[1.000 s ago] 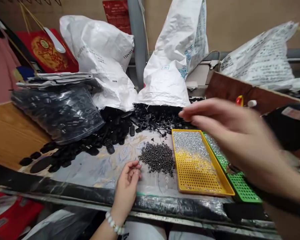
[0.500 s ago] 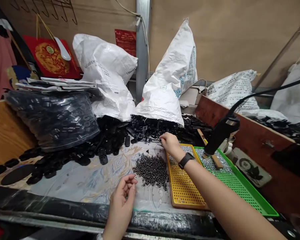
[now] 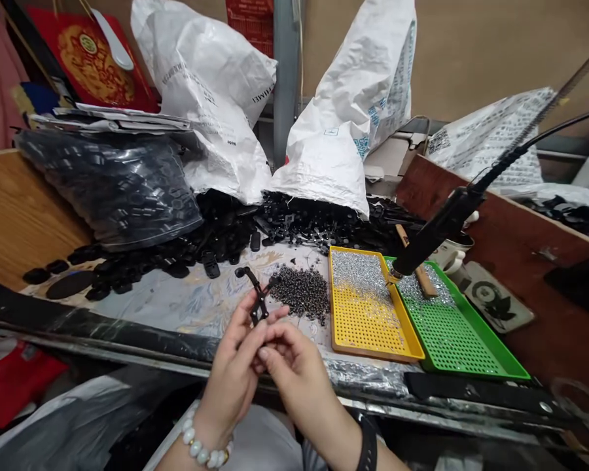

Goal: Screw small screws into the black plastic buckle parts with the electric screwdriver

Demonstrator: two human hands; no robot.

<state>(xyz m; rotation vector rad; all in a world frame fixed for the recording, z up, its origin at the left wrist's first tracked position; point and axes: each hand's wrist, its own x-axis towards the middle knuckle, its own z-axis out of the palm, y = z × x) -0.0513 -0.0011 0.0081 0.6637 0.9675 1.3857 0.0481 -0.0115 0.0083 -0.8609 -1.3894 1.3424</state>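
Observation:
A black, forked plastic part (image 3: 258,297) stands up from between my hands, close to the bench's front edge. My left hand (image 3: 238,353) is closed around its lower end. My right hand (image 3: 294,363) meets the left one, thumb and fingers pinched together; whatever is between them is too small or hidden to make out. Just beyond my fingers lies a pile of small dark pieces (image 3: 302,291) on the bench sheet. To its right sits a yellow perforated tray (image 3: 360,325) with small silvery bits at its far end.
Beside the yellow tray is a green tray (image 3: 476,340) holding silvery bits and a wooden-handled brush (image 3: 425,281). A black electric screwdriver (image 3: 429,232) hangs over both trays. White sacks (image 3: 324,150) and heaped black parts (image 3: 226,229) line the back; a bag of parts (image 3: 122,196) is at left.
My right hand has come back from the black parts at the rear to meet my left hand. A black forked part is now between them. The view has tilted downward.

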